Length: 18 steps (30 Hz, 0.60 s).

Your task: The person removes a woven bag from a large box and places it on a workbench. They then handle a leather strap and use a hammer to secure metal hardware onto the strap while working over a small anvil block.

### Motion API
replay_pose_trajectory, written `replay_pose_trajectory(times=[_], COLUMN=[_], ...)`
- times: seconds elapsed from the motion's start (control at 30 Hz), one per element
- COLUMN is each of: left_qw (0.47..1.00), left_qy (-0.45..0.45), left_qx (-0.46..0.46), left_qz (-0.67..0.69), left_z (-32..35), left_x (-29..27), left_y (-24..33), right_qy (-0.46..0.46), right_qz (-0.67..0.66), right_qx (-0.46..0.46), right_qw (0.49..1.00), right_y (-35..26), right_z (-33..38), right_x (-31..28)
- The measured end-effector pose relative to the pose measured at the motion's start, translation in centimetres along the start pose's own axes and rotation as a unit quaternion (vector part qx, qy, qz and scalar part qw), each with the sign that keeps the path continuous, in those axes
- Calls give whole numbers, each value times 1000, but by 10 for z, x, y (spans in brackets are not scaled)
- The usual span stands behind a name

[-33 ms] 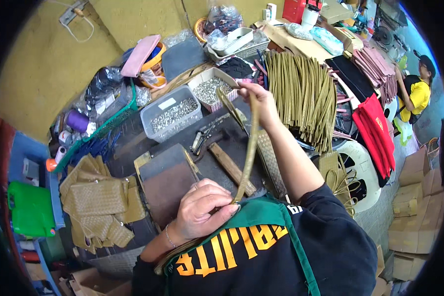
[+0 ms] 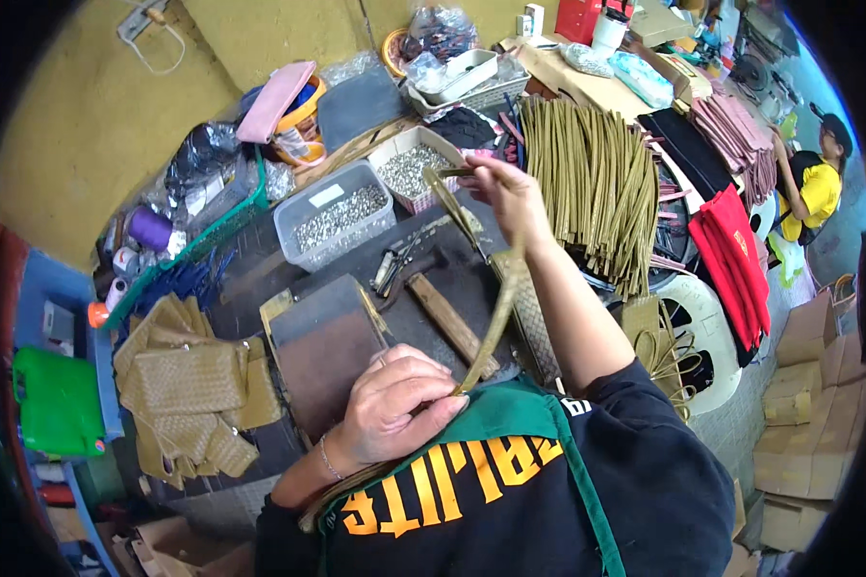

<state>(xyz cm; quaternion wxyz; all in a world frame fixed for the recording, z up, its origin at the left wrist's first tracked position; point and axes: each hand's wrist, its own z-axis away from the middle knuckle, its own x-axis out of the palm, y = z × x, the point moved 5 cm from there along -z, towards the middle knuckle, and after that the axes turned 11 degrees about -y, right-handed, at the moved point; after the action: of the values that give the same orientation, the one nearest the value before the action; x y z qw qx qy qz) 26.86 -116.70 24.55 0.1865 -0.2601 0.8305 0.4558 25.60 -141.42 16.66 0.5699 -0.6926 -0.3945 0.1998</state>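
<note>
My left hand [image 2: 399, 399] is closed on one end of a narrow olive-gold strap [image 2: 486, 346], close to the green apron [image 2: 510, 418]. The strap curves upward and crosses in front of my right wrist, where it is blurred. Farther off, my right hand [image 2: 512, 197] has its fingers bent in a pinch; a thin dark end of the strap seems to stick out from them. Just left of these fingers is a narrow, bent olive piece [image 2: 452, 207], its kind unclear. More straps [image 2: 332, 500] lie along my left forearm.
A hammer [image 2: 447, 322] lies on the dark bench beside a flat block [image 2: 327, 361]. Beyond are a clear tub [image 2: 337, 245] and a basket [image 2: 414, 197] of small metal parts. Woven olive pieces [image 2: 188, 380] lie left, a strap pile [image 2: 587, 192] right. A person [image 2: 818, 188] sits far right.
The strap's upper part has swung right and down, from beside my right fingers to in front of my wrist. My right fingers have shifted slightly. My left hand stays in place.
</note>
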Motion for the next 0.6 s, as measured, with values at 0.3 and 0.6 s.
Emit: replay_pose_trajectory(times=[0.3,0.6], left_qw=[985,964], left_qy=[41,1], left_qx=[-30,-49], left_qz=[-162,-260], left_z=[6,7], left_x=[-21,-17], left_y=[-12,-3], right_qy=[-243,-203], right_qz=[-335,-181], right_qx=[109,-21], right_qw=[904,962], right_y=[-42,-60], right_z=[87,116], right_x=[67,77])
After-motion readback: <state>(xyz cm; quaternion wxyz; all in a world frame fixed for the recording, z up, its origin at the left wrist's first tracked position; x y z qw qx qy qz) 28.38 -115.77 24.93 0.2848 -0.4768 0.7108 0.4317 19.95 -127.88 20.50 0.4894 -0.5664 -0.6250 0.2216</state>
